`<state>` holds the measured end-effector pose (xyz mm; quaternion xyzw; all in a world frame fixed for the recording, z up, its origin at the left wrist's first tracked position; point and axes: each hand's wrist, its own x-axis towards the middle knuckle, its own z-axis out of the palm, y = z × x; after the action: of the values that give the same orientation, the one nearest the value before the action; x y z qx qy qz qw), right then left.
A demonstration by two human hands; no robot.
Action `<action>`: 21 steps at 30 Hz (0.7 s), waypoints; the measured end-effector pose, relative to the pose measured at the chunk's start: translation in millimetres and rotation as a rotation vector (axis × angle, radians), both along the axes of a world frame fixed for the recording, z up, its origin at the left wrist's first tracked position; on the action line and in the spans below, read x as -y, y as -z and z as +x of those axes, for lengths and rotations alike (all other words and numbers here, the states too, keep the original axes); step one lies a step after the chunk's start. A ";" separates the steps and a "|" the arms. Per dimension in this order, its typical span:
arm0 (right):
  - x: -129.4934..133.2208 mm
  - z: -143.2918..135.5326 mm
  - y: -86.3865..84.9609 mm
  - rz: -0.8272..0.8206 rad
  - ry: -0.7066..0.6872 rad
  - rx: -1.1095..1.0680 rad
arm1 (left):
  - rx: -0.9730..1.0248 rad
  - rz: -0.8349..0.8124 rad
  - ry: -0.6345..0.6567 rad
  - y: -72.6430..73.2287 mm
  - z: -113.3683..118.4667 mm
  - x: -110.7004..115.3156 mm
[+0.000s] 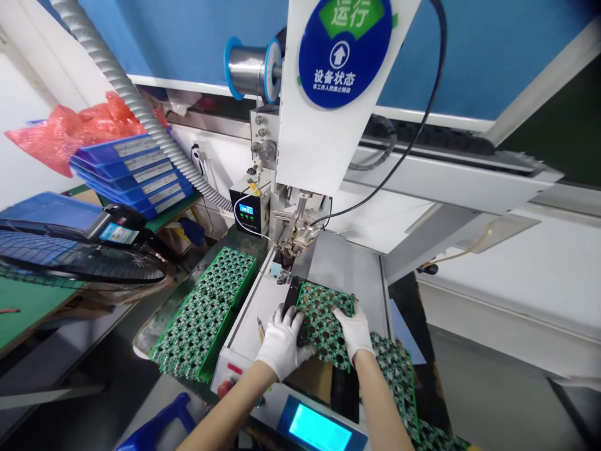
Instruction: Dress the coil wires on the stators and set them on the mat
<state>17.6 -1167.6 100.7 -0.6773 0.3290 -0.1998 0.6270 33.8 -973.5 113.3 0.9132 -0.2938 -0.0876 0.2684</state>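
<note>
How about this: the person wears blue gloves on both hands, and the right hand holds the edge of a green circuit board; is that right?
Not quite: the left hand and right hand wear white gloves, not blue, as the head view shows. The right hand does hold the green circuit board's edge.

A green-topped table (40, 304) stands near a white wall (21, 81).

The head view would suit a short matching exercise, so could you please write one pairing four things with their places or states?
1. Green circuit board
2. Wire spool
3. Front screen
4. Black fan

A. Lit cyan
B. At the picture's left edge
C. Between the gloved left hand and right hand
D. Left of the white column in the picture

Pairs: 1-C, 2-D, 3-A, 4-B
</note>
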 end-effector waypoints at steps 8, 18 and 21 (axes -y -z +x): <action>0.9 -0.4 10.6 0.005 -0.019 -0.020 | 0.078 0.119 0.023 6.5 -6.0 4.1; -4.6 -3.3 23.6 -0.038 0.092 0.017 | 0.145 0.256 -0.012 0.7 -8.2 15.6; 2.1 -7.4 32.0 -0.079 0.226 0.036 | 0.151 0.294 0.000 0.6 -7.4 19.8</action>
<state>10.2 -1169.7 68.8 -0.6564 0.3835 -0.2942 0.5792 26.4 -993.3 112.7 0.9466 -0.2972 -0.0605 0.1092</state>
